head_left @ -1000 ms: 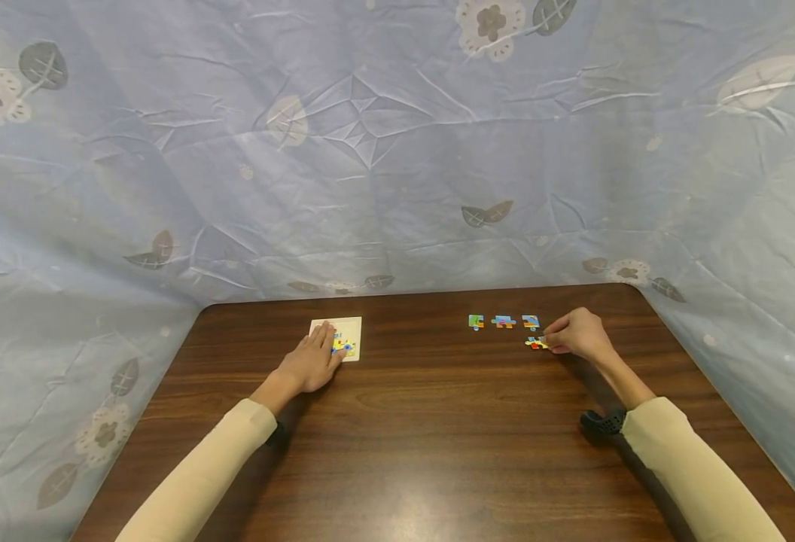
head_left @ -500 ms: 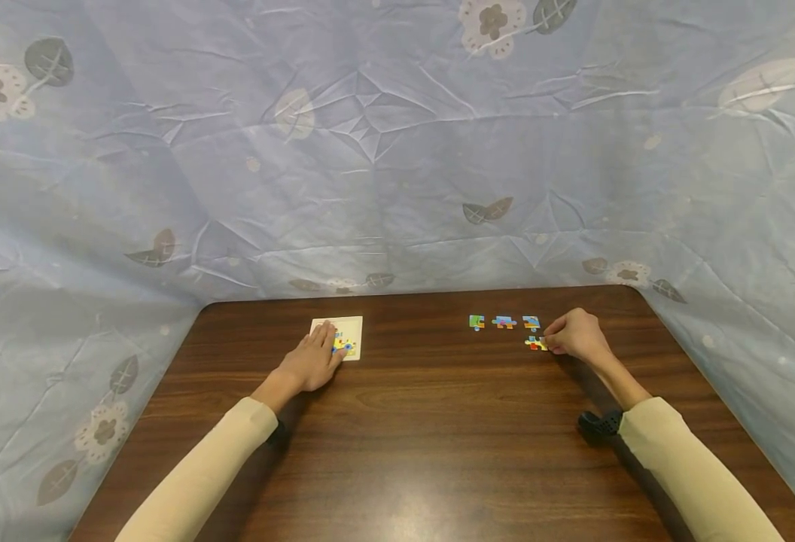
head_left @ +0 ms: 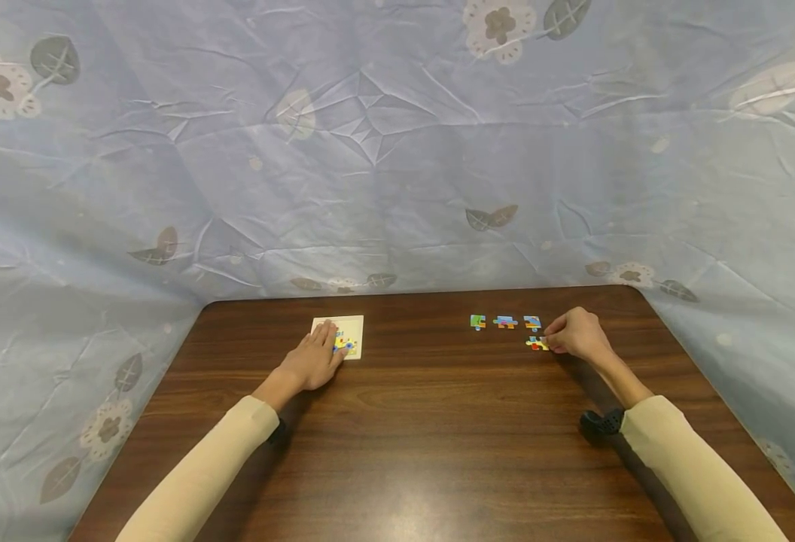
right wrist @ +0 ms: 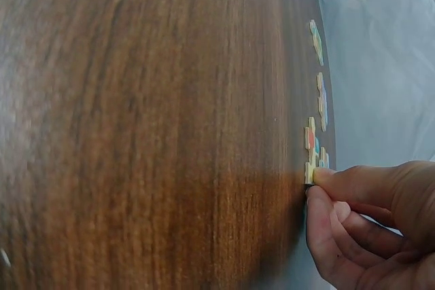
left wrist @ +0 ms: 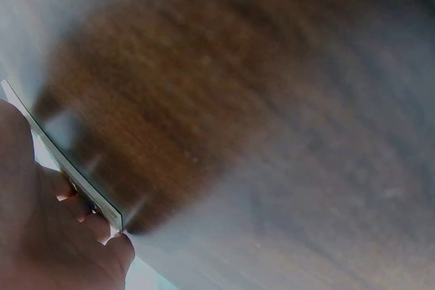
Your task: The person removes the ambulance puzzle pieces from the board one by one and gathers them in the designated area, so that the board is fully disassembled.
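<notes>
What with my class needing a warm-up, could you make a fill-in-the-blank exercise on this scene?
1. The right hand pinches a piece, while the ____ rests on the board.
2. Slightly farther off, ____ more pieces lie in a row.
3. The table under them is ____ in colour.

Missing words: left hand; three; brown.
</notes>
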